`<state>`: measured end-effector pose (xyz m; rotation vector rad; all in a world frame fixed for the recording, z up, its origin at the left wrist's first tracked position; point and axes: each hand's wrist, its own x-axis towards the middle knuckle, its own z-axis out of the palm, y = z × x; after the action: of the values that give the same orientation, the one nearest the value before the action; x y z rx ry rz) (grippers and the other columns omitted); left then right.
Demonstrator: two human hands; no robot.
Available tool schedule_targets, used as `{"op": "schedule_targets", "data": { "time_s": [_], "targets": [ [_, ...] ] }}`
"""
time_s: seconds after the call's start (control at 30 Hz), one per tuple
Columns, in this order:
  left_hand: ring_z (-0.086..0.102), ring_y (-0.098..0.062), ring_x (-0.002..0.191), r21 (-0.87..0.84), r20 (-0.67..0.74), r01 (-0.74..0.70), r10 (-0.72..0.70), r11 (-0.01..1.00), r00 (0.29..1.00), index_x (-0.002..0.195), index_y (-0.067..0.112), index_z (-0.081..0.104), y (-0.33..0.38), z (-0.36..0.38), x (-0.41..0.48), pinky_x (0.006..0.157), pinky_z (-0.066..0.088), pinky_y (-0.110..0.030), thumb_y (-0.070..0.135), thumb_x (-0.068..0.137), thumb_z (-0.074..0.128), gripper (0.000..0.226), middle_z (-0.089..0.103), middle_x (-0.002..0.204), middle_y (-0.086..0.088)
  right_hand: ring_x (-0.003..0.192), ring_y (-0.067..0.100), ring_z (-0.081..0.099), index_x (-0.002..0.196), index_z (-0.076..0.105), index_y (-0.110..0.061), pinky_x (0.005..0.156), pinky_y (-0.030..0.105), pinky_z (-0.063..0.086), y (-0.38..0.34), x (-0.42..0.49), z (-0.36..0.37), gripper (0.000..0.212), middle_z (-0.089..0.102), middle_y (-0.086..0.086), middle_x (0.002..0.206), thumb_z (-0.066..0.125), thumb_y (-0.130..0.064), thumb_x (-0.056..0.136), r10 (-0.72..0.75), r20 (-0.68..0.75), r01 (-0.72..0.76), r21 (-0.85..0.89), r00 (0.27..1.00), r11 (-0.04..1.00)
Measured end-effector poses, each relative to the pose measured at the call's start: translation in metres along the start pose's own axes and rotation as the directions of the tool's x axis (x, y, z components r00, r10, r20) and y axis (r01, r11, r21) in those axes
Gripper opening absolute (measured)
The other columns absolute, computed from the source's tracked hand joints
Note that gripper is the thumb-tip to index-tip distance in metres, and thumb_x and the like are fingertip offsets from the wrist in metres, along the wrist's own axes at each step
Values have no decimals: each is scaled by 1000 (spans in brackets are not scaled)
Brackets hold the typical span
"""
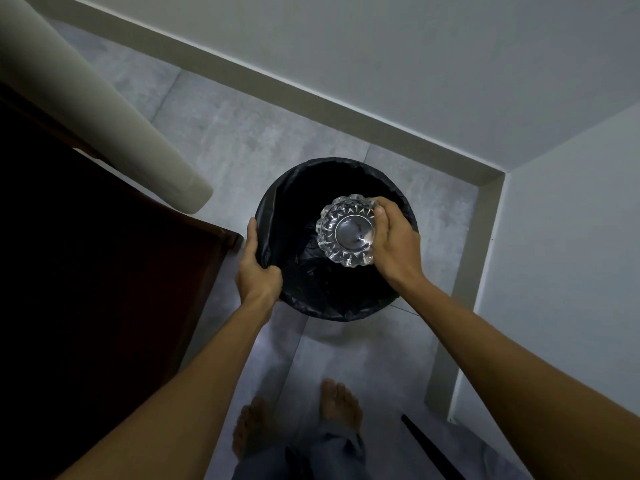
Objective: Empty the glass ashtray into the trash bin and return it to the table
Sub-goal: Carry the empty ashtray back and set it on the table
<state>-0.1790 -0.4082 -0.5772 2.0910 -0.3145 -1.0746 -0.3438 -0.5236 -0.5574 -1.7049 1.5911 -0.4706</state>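
Grey floor corner: right hand [393,242] grasps the glass ashtray [347,231] at its right side, above the trash bin [277,206]; left hand [258,268] clenches the rim's left.

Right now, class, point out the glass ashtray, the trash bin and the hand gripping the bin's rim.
glass ashtray [348,230], head view, on its round base.
trash bin [273,209], head view, on the black liner at its left rim.
left hand [258,271], head view, on the back of the hand.
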Motion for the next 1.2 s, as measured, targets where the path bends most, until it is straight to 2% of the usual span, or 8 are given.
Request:
{"op": "schedule_targets", "data": {
  "time_s": [0.27,0.37,0.57,0.7,0.8,0.9,1.1,1.2],
  "targets": [
    [58,-31,124,143,-34,85,-80,986,996,159,35,20,17,-4,-5,105,49,-42,-6,90,51,86,55,142,-8,92,5,60,128,60,-23,85,24,47,-8,-10,-5,32,65,-15,101,36,-31,108,7,5,-8,60,1000,998],
    [54,-32,129,163,-86,9,5,987,996,158,25,26,42,-7,-17,108,46,-43,5,93,48,72,54,144,-11,92,4,63,126,61,-24,82,22,48,-24,-15,-12,33,68,-13,103,34,-31,108,-11,-4,11,102,1000,995],
    [52,-18,134,-45,-79,-76,72,996,994,140,22,59,131,-32,-70,116,35,-31,22,99,46,43,61,141,2,100,5,64,130,61,-26,86,20,50,-94,-30,-45,36,70,-12,111,34,-35,107,-2,-38,10,189,999,982],
    [70,-21,93,-242,-33,-140,136,960,990,86,35,76,181,-62,-110,95,55,-53,30,84,50,27,76,92,6,100,7,63,129,61,-26,86,22,48,-167,-49,-87,35,71,-10,111,35,-34,107,-24,-55,36,233,998,972],
    [73,-23,102,-313,-51,-130,120,941,992,99,34,79,222,-96,-153,95,56,-48,27,84,52,32,79,98,3,98,5,63,128,61,-26,82,14,46,-226,-69,-127,34,71,-9,110,36,-32,107,-61,-31,67,266,998,962],
    [73,-23,104,-382,-95,-132,103,915,990,102,31,80,261,-135,-199,96,56,-47,24,86,56,29,79,101,2,100,6,62,128,62,-25,87,20,46,-283,-93,-164,34,70,-9,112,37,-31,107,-114,5,108,267,993,958],
    [67,-20,86,-528,-151,-149,81,836,985,83,30,83,323,-211,-290,92,56,-52,3,86,59,36,79,92,-5,89,4,57,127,62,-21,79,17,39,-386,-146,-218,32,61,-15,96,38,-28,107,-239,71,215,244,969,946],
    [68,-20,89,-567,-184,-154,58,809,981,92,24,82,338,-249,-331,92,58,-45,3,87,58,32,79,98,-6,92,7,60,127,62,-22,79,20,41,-424,-173,-229,33,64,-14,98,37,-30,107,-297,120,261,249,947,933]
  ]
}}
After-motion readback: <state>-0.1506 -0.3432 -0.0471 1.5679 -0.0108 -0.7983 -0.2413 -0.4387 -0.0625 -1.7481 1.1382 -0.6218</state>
